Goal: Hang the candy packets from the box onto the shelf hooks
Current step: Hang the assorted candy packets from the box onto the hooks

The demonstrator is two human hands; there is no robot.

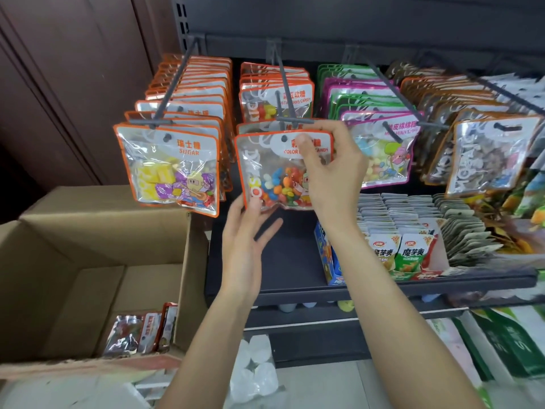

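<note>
An orange-edged packet of coloured bean candy (274,172) hangs at the front tip of the middle shelf hook (284,84). My right hand (330,169) pinches the packet's top right corner, thumb on its label. Straight fingers of my left hand (244,243) touch the packet's lower left corner from below. More of the same packets hang behind it on that hook. The cardboard box (97,231) stands open at lower left, with a few candy packets (141,332) lying at its bottom.
Neighbouring hooks carry sugar packets (174,169) on the left and purple- and green-edged packets (380,149) on the right. A dark shelf (295,261) below holds rows of snack sachets (413,252). Bagged goods sit on the floor level at lower right.
</note>
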